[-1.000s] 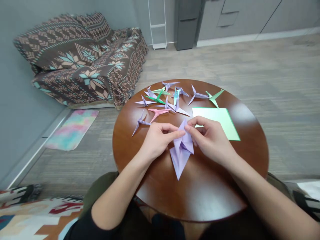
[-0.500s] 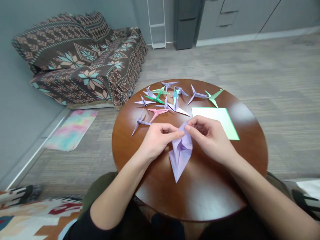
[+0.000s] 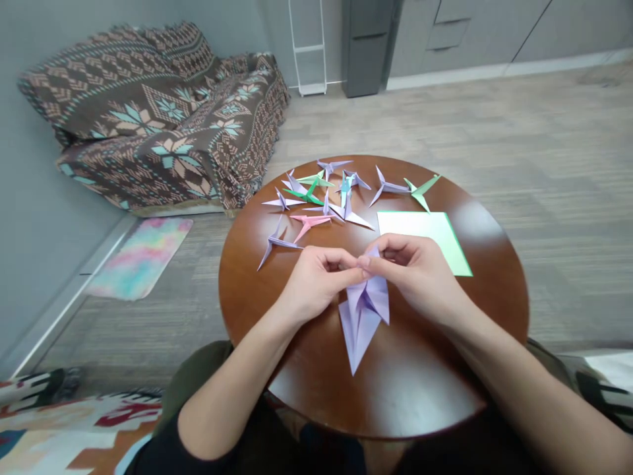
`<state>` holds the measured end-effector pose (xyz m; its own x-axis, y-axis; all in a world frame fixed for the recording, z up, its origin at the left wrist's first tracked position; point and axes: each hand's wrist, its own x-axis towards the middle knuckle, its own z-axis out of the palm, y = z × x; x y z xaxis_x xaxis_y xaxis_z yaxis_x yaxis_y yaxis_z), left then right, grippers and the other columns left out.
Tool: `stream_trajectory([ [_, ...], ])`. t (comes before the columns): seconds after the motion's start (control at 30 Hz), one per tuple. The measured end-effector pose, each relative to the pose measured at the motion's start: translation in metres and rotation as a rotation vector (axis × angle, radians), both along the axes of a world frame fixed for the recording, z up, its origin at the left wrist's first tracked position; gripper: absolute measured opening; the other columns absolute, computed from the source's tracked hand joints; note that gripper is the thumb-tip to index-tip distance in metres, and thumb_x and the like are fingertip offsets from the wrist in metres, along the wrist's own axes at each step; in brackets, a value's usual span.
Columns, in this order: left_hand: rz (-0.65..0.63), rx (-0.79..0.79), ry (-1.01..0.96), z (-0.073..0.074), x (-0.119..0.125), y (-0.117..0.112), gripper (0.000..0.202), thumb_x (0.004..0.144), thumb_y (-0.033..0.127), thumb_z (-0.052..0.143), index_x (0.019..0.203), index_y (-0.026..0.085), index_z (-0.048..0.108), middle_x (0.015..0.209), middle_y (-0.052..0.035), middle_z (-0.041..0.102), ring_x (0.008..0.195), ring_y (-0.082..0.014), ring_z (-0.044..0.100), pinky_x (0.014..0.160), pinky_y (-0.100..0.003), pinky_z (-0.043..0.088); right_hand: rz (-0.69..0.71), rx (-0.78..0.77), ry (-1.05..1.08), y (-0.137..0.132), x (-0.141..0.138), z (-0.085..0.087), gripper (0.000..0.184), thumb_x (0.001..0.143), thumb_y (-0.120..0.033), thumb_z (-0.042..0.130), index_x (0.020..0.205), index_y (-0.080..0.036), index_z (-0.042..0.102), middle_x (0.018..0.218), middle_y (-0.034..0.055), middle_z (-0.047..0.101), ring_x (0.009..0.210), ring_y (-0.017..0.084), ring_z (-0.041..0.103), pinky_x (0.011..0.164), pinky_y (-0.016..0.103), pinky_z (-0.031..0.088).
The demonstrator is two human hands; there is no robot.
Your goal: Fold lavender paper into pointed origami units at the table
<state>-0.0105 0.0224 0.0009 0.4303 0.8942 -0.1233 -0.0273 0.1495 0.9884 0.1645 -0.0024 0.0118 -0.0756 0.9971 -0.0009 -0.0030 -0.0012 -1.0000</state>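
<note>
Home living room — blanket-draped sofa (image 3: 148, 112), round wooden table (image 3: 445, 369), patterned rugs (image 3: 141, 254), grey cabinets (image 3: 465, 30)

The lilac paper piece (image 3: 364, 316) is folded into a narrow, kite-like shape with crisp creases and layered flaps. Its long, sharp tip points to 6 o'clock, low over the table (image 3: 306, 369) near the centre. Its upper end, at 12 o'clock, is pinched between the left grip (image 3: 316, 280) and the right grip (image 3: 420, 274).

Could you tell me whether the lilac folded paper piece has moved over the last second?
Yes, slightly: the lilac folded paper piece has shifted nearward, its pointed tip now farther from the flat green paper sheet.
</note>
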Motion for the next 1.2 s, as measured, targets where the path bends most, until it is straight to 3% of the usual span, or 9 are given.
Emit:
stream_trajectory([
  [0.2, -0.028, -0.027, -0.003, 0.000, -0.001, 0.001, 0.021, 0.068, 0.031, 0.092, 0.071, 0.014, 0.079, 0.069, -0.0015, 0.073, 0.063, -0.0113, 0.060, 0.063, -0.024, 0.045, -0.086, 0.024, -0.002, -0.002, -0.002, 0.002, 0.030, 0.069, -0.042, 0.091, 0.070, -0.018, 0.074, 0.065, 0.0021, 0.069, 0.057, 0.014, 0.057, 0.054, 0.027, 0.044],
  [0.4, -0.078, -0.068, 0.037, 0.000, -0.003, -0.001, 0.025, 0.069, 0.036, 0.092, 0.071, 0.015, 0.079, 0.071, -0.0039, 0.074, 0.061, -0.0123, 0.060, 0.061, -0.025, 0.045, -0.296, 0.123, -0.052, 0.006, 0.009, -0.001, 0.020, 0.080, -0.037, 0.082, 0.070, -0.022, 0.072, 0.063, 0.0002, 0.061, 0.058, 0.014, 0.052, 0.055, 0.029, 0.041],
  [0.53, -0.025, -0.089, -0.002, -0.002, -0.003, 0.000, 0.025, 0.069, 0.036, 0.092, 0.072, 0.015, 0.079, 0.067, -0.0027, 0.072, 0.057, -0.0111, 0.056, 0.057, -0.025, 0.041, -0.173, 0.156, -0.010, 0.006, 0.011, -0.001, 0.021, 0.087, -0.037, 0.075, 0.075, -0.020, 0.075, 0.070, 0.0017, 0.066, 0.067, 0.015, 0.058, 0.064, 0.029, 0.048],
  [0.63, -0.021, -0.091, -0.047, -0.004, -0.004, 0.002, 0.023, 0.069, 0.034, 0.092, 0.071, 0.016, 0.078, 0.066, -0.0011, 0.071, 0.057, -0.0098, 0.055, 0.056, -0.023, 0.040, -0.086, 0.132, -0.023, 0.002, 0.006, -0.001, 0.018, 0.080, -0.034, 0.082, 0.074, -0.019, 0.074, 0.071, 0.0015, 0.069, 0.065, 0.015, 0.059, 0.060, 0.027, 0.048],
  [0.87, 0.047, -0.071, -0.067, -0.003, -0.002, 0.001, 0.028, 0.072, 0.038, 0.090, 0.084, 0.016, 0.078, 0.073, -0.0014, 0.073, 0.059, -0.0106, 0.059, 0.056, -0.022, 0.042, -0.061, 0.140, -0.091, -0.001, 0.003, -0.001, 0.025, 0.081, -0.041, 0.083, 0.076, -0.019, 0.074, 0.070, 0.0031, 0.069, 0.064, 0.016, 0.059, 0.055, 0.027, 0.045],
  [1.1, 0.080, -0.007, -0.083, -0.004, -0.001, 0.002, 0.024, 0.075, 0.035, 0.089, 0.085, 0.017, 0.075, 0.068, 0.0019, 0.070, 0.056, -0.0088, 0.057, 0.054, -0.020, 0.041, -0.048, 0.121, -0.077, 0.000, 0.003, -0.003, 0.019, 0.082, -0.033, 0.081, 0.079, -0.018, 0.071, 0.075, 0.0024, 0.069, 0.061, 0.014, 0.058, 0.056, 0.027, 0.047],
  [1.2, 0.054, 0.026, -0.054, -0.003, -0.001, 0.002, 0.023, 0.077, 0.036, 0.087, 0.083, 0.016, 0.078, 0.072, -0.0010, 0.074, 0.061, -0.0115, 0.062, 0.059, -0.022, 0.047, -0.058, 0.105, -0.077, 0.000, 0.002, -0.003, 0.020, 0.081, -0.033, 0.082, 0.081, -0.017, 0.070, 0.076, 0.0024, 0.069, 0.058, 0.013, 0.060, 0.053, 0.026, 0.046],
])
